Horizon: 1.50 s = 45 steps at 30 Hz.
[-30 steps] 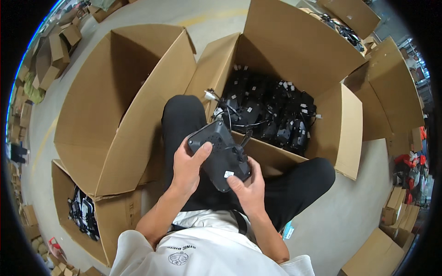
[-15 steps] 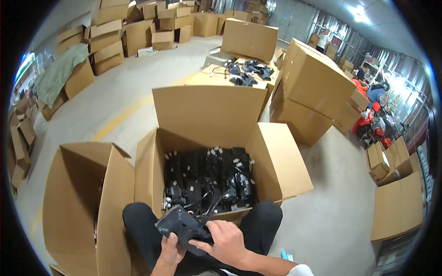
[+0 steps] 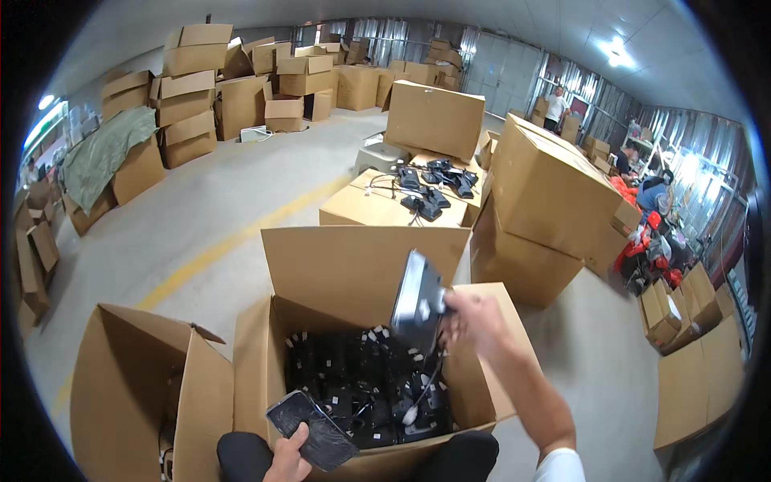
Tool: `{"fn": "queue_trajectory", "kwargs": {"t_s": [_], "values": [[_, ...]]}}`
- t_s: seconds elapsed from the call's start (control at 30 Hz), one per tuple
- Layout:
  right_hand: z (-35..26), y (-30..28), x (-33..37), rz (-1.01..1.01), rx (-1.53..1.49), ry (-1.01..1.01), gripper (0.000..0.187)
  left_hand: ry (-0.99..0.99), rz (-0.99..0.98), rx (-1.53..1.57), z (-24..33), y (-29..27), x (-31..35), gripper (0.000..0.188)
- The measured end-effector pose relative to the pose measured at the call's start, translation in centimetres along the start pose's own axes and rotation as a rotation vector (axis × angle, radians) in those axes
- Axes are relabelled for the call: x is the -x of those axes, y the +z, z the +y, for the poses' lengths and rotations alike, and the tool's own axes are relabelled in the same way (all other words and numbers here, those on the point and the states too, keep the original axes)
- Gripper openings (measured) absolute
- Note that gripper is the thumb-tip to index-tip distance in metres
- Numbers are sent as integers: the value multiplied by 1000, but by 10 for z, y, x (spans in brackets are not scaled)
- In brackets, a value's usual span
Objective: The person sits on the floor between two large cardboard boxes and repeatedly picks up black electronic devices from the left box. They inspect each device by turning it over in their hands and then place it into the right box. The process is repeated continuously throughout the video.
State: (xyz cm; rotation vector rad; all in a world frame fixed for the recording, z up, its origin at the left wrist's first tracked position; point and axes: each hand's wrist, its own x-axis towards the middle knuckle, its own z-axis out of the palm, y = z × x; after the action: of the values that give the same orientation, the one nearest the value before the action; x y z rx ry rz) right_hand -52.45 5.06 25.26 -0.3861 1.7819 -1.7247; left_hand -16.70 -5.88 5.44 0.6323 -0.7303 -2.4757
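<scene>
My left hand (image 3: 291, 456) grips the lower edge of a flat black rectangular device (image 3: 313, 430) with a shiny, film-like face, thumb on top. It is tilted over the near left corner of an open cardboard box (image 3: 365, 257). Above the box's right side, my right hand (image 3: 474, 321) is closed on a second black device (image 3: 418, 301), held upright. That one has a pale, reflective face, and a cable with a white connector (image 3: 411, 415) hangs below it. Motion blurs the right hand a little. Rows of similar black devices (image 3: 345, 402) with white plugs fill the box.
Another open carton (image 3: 213, 402) stands close on the left. Beyond the box, several black cabled devices (image 3: 430, 189) lie on a carton top. Tall cartons (image 3: 554, 193) are stacked at right. Stacked boxes line the back left, and people (image 3: 556, 108) are in the distance.
The hands were together on one black device in front of my lap. Now they are apart; my right hand has moved up and right with a device, the left still holding one. The view has tilted up.
</scene>
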Motion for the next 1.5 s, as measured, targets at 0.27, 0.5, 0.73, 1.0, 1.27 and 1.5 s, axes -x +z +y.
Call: {"fn": "queue_trajectory", "kwargs": {"t_s": [0.27, 0.5, 0.73, 1.0, 1.27, 1.5], "values": [[-134, -21, -284, 136, -223, -91, 49, -64, 185, 20, -6, 17, -8, 42], [-59, 8, -200, 77, 104, -523, 22, 26, 209, -125, -21, 3, -6, 41], [104, 84, 34, -739, 406, -81, 49, 9, 259, -425, -11, 24, -15, 38], [50, 149, 84, -662, 157, -179, 51, 463, -209, -1357, 160, 95, -4, 69], [87, 104, 57, -34, 28, 177, 37, 403, 653, -1107, 344, -179, 55, 40], [159, 35, 54, -275, 832, -158, 49, -144, 757, -1955, 205, -468, 95, 40]]}}
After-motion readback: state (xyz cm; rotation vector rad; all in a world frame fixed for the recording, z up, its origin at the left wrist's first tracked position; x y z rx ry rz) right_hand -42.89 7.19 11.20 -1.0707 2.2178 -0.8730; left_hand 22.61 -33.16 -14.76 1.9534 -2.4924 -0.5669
